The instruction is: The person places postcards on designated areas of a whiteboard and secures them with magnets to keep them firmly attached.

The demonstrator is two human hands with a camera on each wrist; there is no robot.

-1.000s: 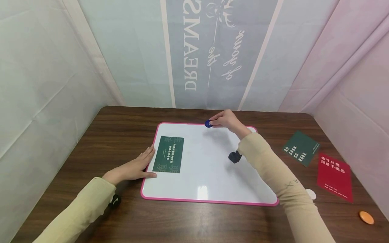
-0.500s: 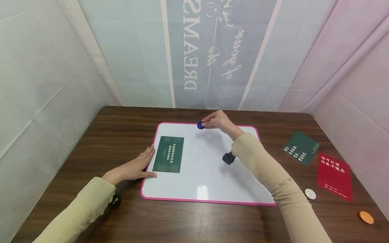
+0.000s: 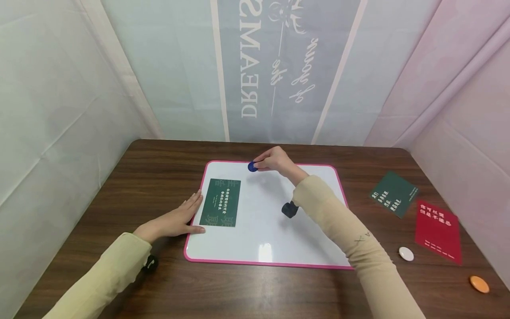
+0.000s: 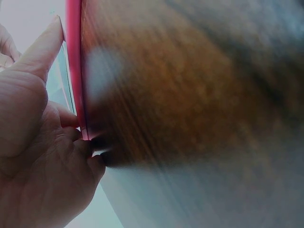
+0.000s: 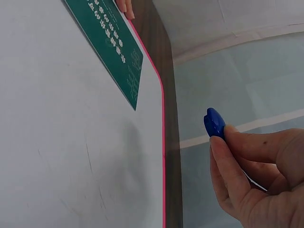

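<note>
A white board with a pink rim (image 3: 223,260) lies flat on the brown table. A dark green card (image 3: 220,208) (image 5: 107,47) lies on its left part. My right hand (image 3: 271,161) (image 5: 251,175) pinches a small round blue magnet (image 3: 252,166) (image 5: 214,123) above the board's far edge, right of the card. My left hand (image 3: 175,220) (image 4: 33,142) lies flat on the table with straight fingers against the board's left rim (image 4: 75,71), beside the card.
At the right of the table lie a second green card (image 3: 394,193), a red card (image 3: 438,231), a white round magnet (image 3: 406,253) and an orange one (image 3: 479,284). Cloth walls close in the back and both sides.
My right hand has carried the blue magnet leftward along the board's far edge, closer to the green card. The left hand has stayed in place.
</note>
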